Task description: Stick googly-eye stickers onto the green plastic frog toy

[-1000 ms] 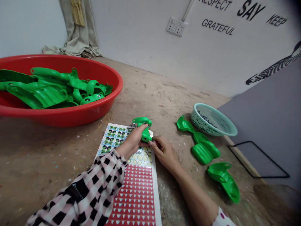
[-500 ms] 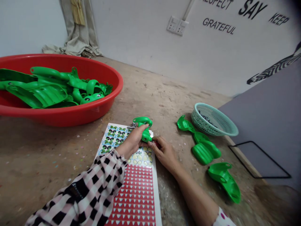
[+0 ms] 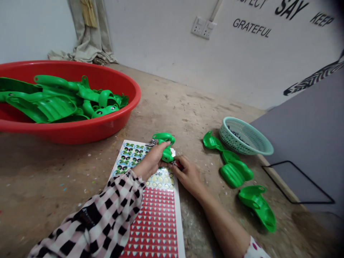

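Note:
My left hand (image 3: pixel 152 161) is closed on a small green plastic piece (image 3: pixel 167 154) with a curved loop at its top, held above the upper part of a sticker sheet (image 3: pixel 158 215). In my right hand (image 3: pixel 189 175) is a small tool with a red handle (image 3: pixel 177 164), its metal tip touching the lower right end of the green piece. Eye stickers, pale yellow round ones and rows of white teeth on red cover the sheet. A metal clip (image 3: pixel 152 143) shows at the sheet's top, beside the green piece.
At the left stands a large red basin (image 3: pixel 118 123) full of green plastic parts. To the right, several green pieces (image 3: pixel 232 174) lie near a pale green basket (image 3: pixel 233 143) with small dark items inside. A black wire frame (image 3: pixel 301 179) leans at the far right.
My right fingers have shifted slightly, so more of the red handle and metal tip shows. The left hand and green piece have barely moved.

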A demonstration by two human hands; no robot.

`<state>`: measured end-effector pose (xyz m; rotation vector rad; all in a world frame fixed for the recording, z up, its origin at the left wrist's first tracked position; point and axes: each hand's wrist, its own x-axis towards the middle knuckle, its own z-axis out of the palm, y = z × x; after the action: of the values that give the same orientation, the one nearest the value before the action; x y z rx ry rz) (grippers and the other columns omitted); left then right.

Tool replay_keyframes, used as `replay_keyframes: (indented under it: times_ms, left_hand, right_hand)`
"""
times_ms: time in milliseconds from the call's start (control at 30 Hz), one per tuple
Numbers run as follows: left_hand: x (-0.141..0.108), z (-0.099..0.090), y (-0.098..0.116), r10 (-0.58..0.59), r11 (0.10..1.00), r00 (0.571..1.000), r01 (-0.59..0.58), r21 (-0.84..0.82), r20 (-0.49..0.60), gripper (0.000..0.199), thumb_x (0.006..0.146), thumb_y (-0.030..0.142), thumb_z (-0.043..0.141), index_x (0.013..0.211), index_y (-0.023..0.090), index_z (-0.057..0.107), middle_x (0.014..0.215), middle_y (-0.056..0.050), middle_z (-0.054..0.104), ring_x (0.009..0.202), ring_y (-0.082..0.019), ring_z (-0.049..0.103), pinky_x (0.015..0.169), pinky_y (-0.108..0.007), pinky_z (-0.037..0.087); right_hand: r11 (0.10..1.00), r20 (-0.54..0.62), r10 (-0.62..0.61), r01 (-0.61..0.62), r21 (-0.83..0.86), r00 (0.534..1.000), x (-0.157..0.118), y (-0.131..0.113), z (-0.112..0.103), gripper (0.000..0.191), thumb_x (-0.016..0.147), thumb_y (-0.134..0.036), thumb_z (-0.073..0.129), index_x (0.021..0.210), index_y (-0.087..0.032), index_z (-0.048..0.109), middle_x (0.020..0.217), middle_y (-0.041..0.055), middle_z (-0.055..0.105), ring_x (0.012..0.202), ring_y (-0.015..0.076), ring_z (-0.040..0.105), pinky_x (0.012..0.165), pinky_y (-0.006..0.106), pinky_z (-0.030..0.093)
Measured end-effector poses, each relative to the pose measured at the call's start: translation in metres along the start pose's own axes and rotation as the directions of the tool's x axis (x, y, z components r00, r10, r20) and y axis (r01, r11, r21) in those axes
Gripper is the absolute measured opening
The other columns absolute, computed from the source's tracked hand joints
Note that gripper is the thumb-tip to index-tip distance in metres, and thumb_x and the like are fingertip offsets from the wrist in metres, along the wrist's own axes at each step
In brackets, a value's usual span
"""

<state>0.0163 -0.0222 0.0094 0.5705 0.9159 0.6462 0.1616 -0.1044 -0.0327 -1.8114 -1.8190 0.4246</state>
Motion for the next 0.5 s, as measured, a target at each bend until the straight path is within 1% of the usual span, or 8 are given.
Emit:
replay_keyframes:
  times_ms: [267, 400, 500]
  left_hand:
    - [0.0010, -0.0009, 0.0005, -0.007, 1.000, 1.000, 0.007, 0.013, 0.008, 0.016, 0.093, 0.032, 0.057, 0.086, 0.018, 0.061, 0.071, -0.002, 0.063, 0.055, -0.013, 0.059, 0.052, -0.026, 0.050]
    - [0.0020, -0.0020, -0.0010, 0.012, 1.000, 1.000, -0.012, 0.019, 0.010, 0.015, 0.093, 0.031, 0.057, 0.088, 0.018, 0.061, 0.072, -0.002, 0.063, 0.055, -0.013, 0.059, 0.052, -0.026, 0.051]
    - [0.0016, -0.0022, -0.0014, 0.016, 1.000, 1.000, -0.016, 0.016, 0.022, 0.015, 0.093, 0.031, 0.057, 0.089, 0.017, 0.063, 0.074, -0.003, 0.064, 0.055, -0.013, 0.060, 0.053, -0.027, 0.051]
  right_hand:
    - [1.000, -0.002, 0.007, -0.007, -0.003, 1.000, -0.0003, 0.0019, 0.0026, 0.020, 0.090, -0.035, 0.059, 0.103, -0.023, 0.067, 0.094, 0.0053, 0.067, 0.086, 0.0225, 0.062, 0.074, 0.033, 0.045]
    - [0.999, 0.008, 0.038, -0.038, -0.033, 0.999, -0.0001, -0.0004, 0.0021, 0.019, 0.089, -0.035, 0.060, 0.102, -0.023, 0.067, 0.093, 0.0046, 0.066, 0.085, 0.0225, 0.063, 0.072, 0.033, 0.044]
    - [0.998, 0.003, 0.037, -0.037, -0.044, 0.999, -0.0001, -0.0018, 0.0019, 0.019, 0.089, -0.035, 0.060, 0.102, -0.024, 0.067, 0.092, 0.0040, 0.067, 0.083, 0.0218, 0.063, 0.070, 0.031, 0.043]
